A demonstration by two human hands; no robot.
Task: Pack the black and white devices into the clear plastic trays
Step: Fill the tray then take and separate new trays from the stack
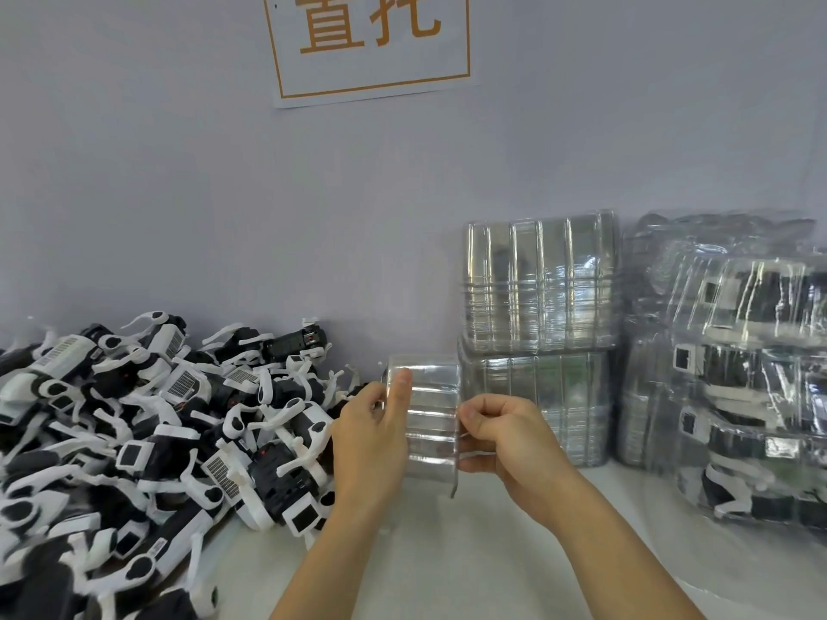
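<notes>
Both hands hold one clear plastic tray (432, 422) upright above the white table, near the middle of the view. My left hand (371, 436) grips its left edge, thumb lying across the ribbed front. My right hand (501, 436) pinches its right edge with curled fingers. The tray looks empty. A big heap of black and white devices (147, 431) fills the table on the left, close beside my left hand.
Two stacks of empty clear trays (539, 333) stand against the wall right behind the held tray. Further right is a pile of packed trays (743, 373) with devices inside. A sign with orange characters (371, 42) hangs on the wall. White table surface (470, 552) lies below my hands.
</notes>
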